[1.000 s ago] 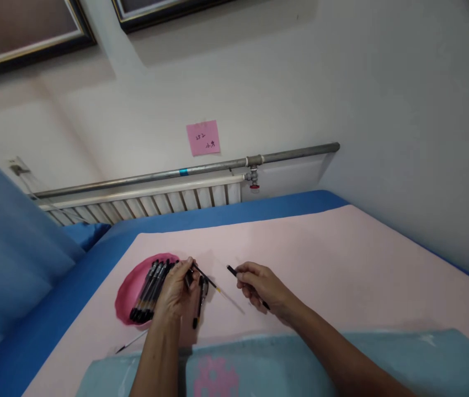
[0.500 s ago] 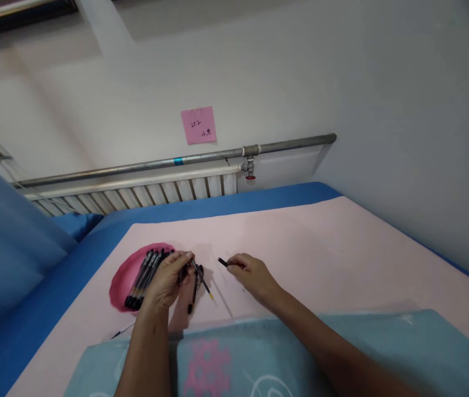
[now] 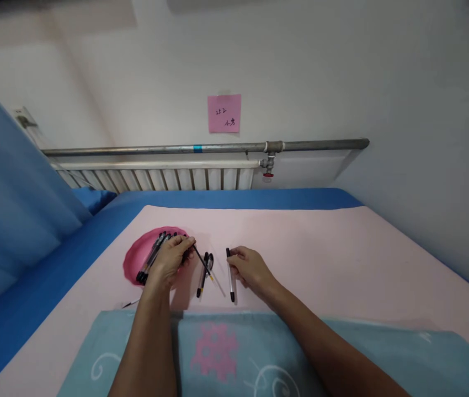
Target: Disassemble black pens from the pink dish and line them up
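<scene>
the left hand pinches a thin refill, tip slanting near-right toward the pen barrel, which lies near-to-far on the bed, far end gripped by the right hand.

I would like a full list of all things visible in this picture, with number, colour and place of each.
pink sheet: one, over blue bedding.
plate: one, magenta, on the sheet, left.
black pens: a bundle, count unclear, on the plate.
loose pens: two, black, right of the plate.
clear pen: one, black ends, on the sheet.
refill: one, thin, black, yellow tip.
towel: one, teal, nearest edge.
sticky note: one, pink, wall.
pipe: one, grey, above white radiator.
left hand: fingers pinch the refill.
right hand: fingers at the clear pen's far end.
</scene>
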Motion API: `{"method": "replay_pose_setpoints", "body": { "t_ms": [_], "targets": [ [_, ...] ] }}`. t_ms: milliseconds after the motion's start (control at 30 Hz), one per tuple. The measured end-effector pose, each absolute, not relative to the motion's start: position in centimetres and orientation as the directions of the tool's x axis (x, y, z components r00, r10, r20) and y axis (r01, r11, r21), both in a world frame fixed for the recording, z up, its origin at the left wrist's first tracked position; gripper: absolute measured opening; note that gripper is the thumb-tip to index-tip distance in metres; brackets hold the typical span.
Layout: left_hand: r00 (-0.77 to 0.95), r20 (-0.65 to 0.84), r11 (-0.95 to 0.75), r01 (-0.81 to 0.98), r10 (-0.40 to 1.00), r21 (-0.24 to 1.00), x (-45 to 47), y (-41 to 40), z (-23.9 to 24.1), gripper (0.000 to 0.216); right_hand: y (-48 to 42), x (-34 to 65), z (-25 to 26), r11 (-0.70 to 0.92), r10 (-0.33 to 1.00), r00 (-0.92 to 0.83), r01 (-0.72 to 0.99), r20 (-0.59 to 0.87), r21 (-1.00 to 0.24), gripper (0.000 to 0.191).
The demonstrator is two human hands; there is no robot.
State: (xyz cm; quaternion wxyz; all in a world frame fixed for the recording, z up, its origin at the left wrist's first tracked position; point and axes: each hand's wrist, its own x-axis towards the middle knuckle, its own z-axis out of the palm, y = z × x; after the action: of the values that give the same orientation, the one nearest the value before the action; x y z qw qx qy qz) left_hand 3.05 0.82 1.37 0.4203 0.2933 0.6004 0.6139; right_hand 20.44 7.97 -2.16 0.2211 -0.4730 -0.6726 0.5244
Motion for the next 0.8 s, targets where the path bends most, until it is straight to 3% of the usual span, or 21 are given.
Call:
{"method": "replay_pose_setpoints", "body": {
  "t_ms": [367, 567, 800],
  "targets": [
    [-0.358, -0.311, 0.112, -0.48, 0.88, 0.87, 5.0, 1.3, 2.1, 0.006, 9.5, 22.8, -2.5, 0.047, 0.921, -0.374, 0.391, -0.112, -0.919, 0.013],
    [-0.277, -0.327, 0.174, -0.461, 0.904, 0.87, 6.2, 1.7, 1.6, 0.008, 8.9, 23.4, -1.0, -0.17, 0.837, -0.497, 0.161, -0.229, -0.972, 0.009],
    [-0.214, -0.301, 0.198, -0.401, 0.929, 0.894, 7.1, 2.2, 0.9, 0.01, 8.3, 23.6, 0.2, -0.408, 0.718, -0.621, -0.01, -0.315, -0.913, 0.013]
  ]
}}
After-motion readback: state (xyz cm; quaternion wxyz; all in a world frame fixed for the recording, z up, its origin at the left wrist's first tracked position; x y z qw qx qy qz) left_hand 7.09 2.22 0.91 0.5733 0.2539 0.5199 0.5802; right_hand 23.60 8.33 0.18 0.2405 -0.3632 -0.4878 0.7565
